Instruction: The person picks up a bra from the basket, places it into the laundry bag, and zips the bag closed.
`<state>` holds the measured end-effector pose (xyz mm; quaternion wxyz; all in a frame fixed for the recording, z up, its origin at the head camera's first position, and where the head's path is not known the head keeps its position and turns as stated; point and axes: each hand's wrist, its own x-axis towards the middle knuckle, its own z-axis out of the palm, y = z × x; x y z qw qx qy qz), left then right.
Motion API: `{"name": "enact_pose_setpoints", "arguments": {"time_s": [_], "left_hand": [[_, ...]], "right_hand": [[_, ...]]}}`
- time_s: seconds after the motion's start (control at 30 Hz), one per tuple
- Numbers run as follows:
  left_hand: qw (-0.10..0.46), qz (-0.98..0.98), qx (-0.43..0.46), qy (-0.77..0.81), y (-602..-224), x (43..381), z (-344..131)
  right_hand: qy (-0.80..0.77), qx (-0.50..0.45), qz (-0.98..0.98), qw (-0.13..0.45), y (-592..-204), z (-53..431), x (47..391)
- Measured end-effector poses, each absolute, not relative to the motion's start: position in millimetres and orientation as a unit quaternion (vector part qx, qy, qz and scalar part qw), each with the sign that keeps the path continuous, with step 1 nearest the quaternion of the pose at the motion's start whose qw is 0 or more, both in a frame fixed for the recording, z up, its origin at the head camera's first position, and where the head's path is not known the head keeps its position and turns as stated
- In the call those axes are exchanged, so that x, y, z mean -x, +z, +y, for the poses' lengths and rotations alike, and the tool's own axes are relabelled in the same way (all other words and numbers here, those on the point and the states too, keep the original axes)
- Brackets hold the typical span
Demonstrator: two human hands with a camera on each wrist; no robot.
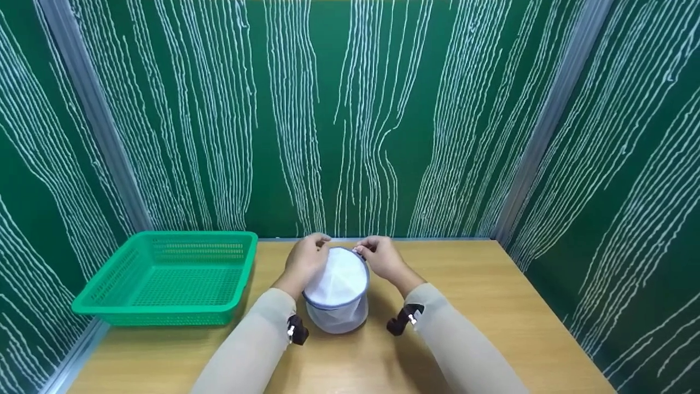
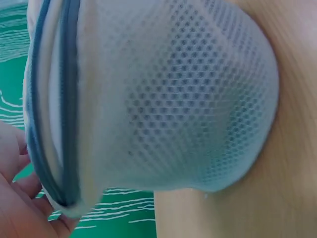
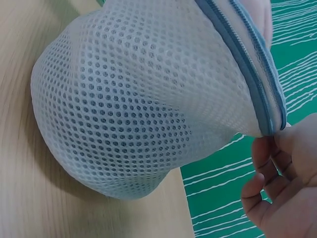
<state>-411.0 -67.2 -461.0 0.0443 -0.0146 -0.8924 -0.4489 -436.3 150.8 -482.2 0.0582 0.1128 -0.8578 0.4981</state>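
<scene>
Mesh bag (image 1: 337, 279), white and rounded, stands on the desk (image 1: 536, 328) between the fingers of the left hand (image 1: 306, 257) and those of the right hand (image 1: 385, 257), its round, blue-edged top tilted towards the wearer. The right thumb and forefinger are closed together, pinching the end of the blue zipped rim (image 3: 246, 69); the other right fingers curl loosely just beside it. Opposite them, the left fingers are bent in against the rim, holding its other side, though their tips are partly hidden behind it. Well to the left of the left fingers sits a green basket (image 1: 158, 310). Behind the fingers of each hand, a dark wrist camera hangs at a pale sleeve. Beyond both sets of fingers rises a green wall (image 1: 333, 33) with wavy white lines.
</scene>
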Motion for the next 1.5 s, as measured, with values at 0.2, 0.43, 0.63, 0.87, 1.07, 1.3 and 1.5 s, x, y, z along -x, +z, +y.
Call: {"name": "enact_pose_setpoints", "arguments": {"time_s": [0.2,0.43,0.63,0.87,1.07,1.3,1.5], "left_hand": [[0.026,-0.907,0.054,-0.417,-457.8,416.5,-62.6],[0.030,-0.918,0.078,-0.387,-459.2,416.5,-64.7],[0.032,-0.918,0.082,-0.387,-459.2,415.4,-68.2],[0.028,-0.917,0.051,-0.394,-465.1,415.2,-69.6],[0.006,-0.907,0.003,-0.421,-467.9,410.2,-72.4],[0.003,-0.898,-0.053,-0.438,-472.5,405.1,-80.5],[0.017,-0.894,-0.079,-0.442,-473.3,399.8,-82.9]], "right_hand": [[0.490,-0.130,-0.859,0.069,-482.5,144.2,438.6],[0.483,-0.149,-0.859,0.078,-484.5,140.4,439.3],[0.489,-0.163,-0.853,0.085,-486.5,139.5,441.0],[0.485,-0.153,-0.857,0.076,-489.8,140.9,439.4],[0.490,-0.142,-0.857,0.070,-491.0,145.2,440.0],[0.511,-0.116,-0.850,0.062,-495.6,156.7,443.5],[0.532,-0.110,-0.837,0.066,-499.3,164.8,445.2]]}}
